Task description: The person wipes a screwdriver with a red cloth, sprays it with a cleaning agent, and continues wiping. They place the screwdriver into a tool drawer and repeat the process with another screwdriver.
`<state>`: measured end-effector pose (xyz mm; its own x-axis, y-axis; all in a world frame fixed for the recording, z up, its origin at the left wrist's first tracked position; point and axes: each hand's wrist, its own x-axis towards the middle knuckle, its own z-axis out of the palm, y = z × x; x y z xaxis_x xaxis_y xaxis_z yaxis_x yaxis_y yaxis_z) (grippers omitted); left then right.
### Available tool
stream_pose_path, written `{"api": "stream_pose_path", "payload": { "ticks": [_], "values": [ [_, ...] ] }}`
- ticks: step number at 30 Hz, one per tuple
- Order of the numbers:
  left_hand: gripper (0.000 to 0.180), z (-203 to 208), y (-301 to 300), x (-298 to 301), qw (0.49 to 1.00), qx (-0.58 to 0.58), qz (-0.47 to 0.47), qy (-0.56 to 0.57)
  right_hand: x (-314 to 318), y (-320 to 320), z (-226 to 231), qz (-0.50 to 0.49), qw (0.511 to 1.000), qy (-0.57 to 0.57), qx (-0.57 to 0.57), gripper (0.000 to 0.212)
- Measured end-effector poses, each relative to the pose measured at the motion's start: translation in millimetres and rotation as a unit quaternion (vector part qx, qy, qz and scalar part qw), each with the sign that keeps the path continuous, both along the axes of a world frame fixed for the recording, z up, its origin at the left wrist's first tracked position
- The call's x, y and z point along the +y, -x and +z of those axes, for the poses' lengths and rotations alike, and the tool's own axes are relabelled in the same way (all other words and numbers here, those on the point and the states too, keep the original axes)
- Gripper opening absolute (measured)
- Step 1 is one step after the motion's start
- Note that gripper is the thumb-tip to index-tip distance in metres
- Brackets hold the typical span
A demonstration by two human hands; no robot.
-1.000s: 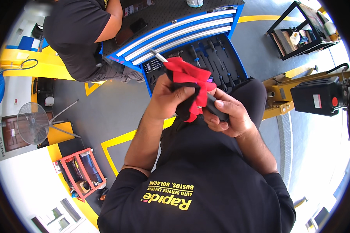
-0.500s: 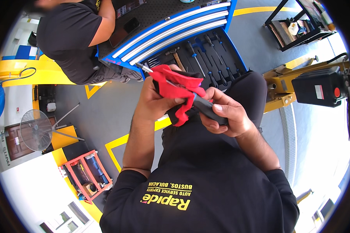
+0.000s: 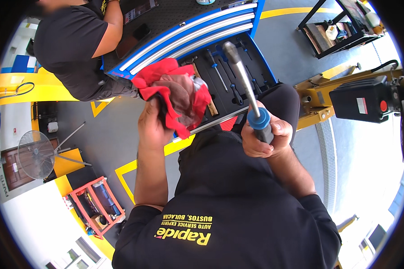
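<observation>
Upright in my right hand is a nut driver with a black handle, a blue collar and a long metal shaft ending in a wider, socket-like tip. My fingers wrap round its handle. To the left, my left hand grips a bunched red rag with brownish, stained-looking folds; part of the fingers is hidden behind it. Rag and nut driver are apart. Beyond both hands, an open drawer of a blue tool chest holds several screwdrivers and a wooden-handled hammer, partly covered by the rag.
A person in black stands beside the tool chest at the upper left. A black shelf cart and a yellow steel arm are on the right. At left stand a fan and a red tool cart.
The rag and nut driver, together before, are now separated. My right hand has raised the tool upright with its tip away from me; my left hand has moved left with the rag.
</observation>
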<state>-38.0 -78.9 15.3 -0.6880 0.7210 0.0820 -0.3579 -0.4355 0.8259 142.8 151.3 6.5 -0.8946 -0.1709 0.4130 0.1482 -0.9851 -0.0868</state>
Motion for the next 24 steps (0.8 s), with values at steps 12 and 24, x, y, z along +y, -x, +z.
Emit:
{"api": "stream_pose_path", "payload": {
  "ticks": [12, 24],
  "values": [
    [0.05, 76, -43, 65, 0.951, 0.22, -0.212, 0.035, -8, -16, 7, -0.032, 0.98, -0.149, -0.129, 0.041],
    [0.038, 61, -34, 51, 0.957, 0.279, -0.015, 0.081, -11, -19, 24, -0.173, 0.915, -0.331, -0.156, 0.032]
  ]
}}
